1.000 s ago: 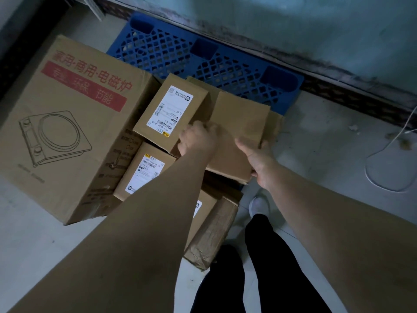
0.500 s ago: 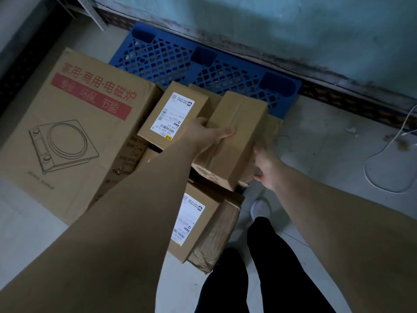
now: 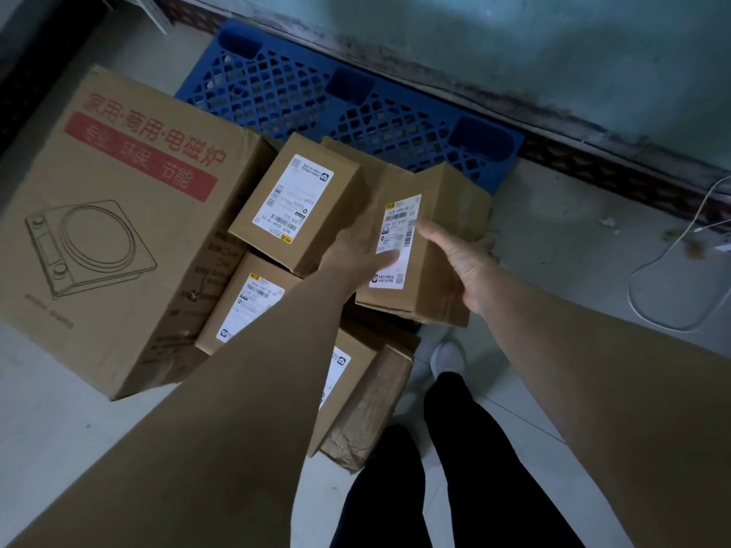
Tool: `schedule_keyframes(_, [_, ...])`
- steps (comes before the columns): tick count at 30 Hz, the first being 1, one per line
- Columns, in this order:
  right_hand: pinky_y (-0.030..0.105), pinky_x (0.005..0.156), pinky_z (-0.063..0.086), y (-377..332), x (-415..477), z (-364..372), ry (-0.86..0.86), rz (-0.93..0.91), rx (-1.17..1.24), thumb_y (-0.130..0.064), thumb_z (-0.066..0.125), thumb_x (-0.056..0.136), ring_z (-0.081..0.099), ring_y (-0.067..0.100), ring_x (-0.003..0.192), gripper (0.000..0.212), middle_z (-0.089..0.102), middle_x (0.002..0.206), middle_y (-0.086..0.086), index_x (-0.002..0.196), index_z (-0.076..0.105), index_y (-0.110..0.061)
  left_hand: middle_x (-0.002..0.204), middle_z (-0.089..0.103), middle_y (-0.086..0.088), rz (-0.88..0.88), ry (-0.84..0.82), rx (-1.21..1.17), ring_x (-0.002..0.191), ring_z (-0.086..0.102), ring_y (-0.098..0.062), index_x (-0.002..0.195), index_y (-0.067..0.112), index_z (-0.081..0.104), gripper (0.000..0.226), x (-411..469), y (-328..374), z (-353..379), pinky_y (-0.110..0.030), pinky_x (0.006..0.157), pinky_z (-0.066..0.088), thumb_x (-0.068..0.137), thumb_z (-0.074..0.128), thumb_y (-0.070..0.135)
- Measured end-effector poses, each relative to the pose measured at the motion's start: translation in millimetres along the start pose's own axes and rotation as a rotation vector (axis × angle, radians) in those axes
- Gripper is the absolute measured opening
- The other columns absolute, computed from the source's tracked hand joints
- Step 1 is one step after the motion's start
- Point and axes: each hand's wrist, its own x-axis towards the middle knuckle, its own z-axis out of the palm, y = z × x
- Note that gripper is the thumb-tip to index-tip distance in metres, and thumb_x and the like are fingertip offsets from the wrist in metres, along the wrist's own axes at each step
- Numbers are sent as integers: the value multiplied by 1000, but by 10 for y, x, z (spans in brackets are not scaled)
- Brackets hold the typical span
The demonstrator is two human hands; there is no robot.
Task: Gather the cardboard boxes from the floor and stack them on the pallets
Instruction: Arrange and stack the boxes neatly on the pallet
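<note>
labelled cardboard box [image 3: 431,247] mid-frame, gripped both sides | left hand [image 3: 358,255] clasps left edge | right hand [image 3: 461,267] cups right side | blue plastic pallet [image 3: 356,100] upper centre

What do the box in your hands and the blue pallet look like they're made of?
Held box: brown cardboard, matte, with creased edges, glossy tape strips and a white paper shipping label. Blue pallet: looks like moulded plastic, judging by its uniform colour, open lattice grid and rounded recessed pockets; slightly dull finish.
</note>
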Motion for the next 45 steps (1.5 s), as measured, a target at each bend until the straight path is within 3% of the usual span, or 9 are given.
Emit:
schedule_keyframes(2, [51,90,50,53,168,-70,-11,-33,5,-74,85,19,58,25,112,137,54,130,3,137,32,-29,145,46,-6,-76,-104,-124,126,48,-23,151,12,24,96,-54,-48,-8,-31,88,34,78,73,52])
schedule_keyframes(6, [33,73,51,31,-123,-131,-182,-39,113,-47,73,74,68,18,93,41,74,98,0,107,65,-24,129,53,1,-47,-210,-209,104,44,-14,142,16,40,77,-166,-70,-28,-33,90,32,82,68,54])
schedule_keyframes(9, [32,70,48,118,-239,-140,-262,-53,134,-36,63,86,65,14,83,16,74,79,-4,94,65,-23,136,54,-1,-53,-224,-182,115,50,-23,143,19,39,86,-196,-122,-93,-43,97,40,75,70,61])
schedule_keyframes(15, [30,64,49,349,-430,50,-209,-53,124,-38,75,77,68,15,88,44,74,98,0,116,61,-23,130,61,-2,-39,-190,-223,115,58,-28,138,27,48,79,-298,-457,-274,-49,96,50,71,70,64])
schedule_keyframes(22, [37,77,51,906,-754,154,-206,-29,177,-24,70,81,65,17,87,15,72,84,-2,95,65,-22,117,68,-1,-34,-191,-174,108,63,-25,121,25,60,42,-572,-858,-285,-45,97,49,91,54,53])
schedule_keyframes(28, [41,69,54,1323,-914,56,-192,44,121,-31,80,53,66,23,100,76,72,110,3,125,57,-23,116,65,1,-48,-269,-75,108,59,-20,119,19,60,52,-788,-978,-179,-41,92,45,91,47,60])
schedule_keyframes(32, [51,91,47,1324,-1067,92,-257,34,51,-31,74,72,61,22,101,51,69,103,2,119,60,-20,115,66,0,-23,-285,-123,104,61,-23,131,21,51,51,-982,-963,-161,-39,85,47,94,48,55])
schedule_keyframes(37, [36,59,50,1254,-1244,329,-331,81,37,-19,70,81,62,19,83,27,66,86,3,107,63,-15,137,55,-4,29,-145,-109,118,55,-27,142,14,42,60,-1096,-1149,-332,-35,84,40,95,49,50])
schedule_keyframes(45, [56,92,51,1465,-1188,929,-411,198,73,-9,80,73,61,29,108,50,65,109,11,117,56,-11,127,60,-2,-52,-92,-233,97,56,-15,133,10,49,46,-1006,-1748,-613,-29,76,41,98,51,40])
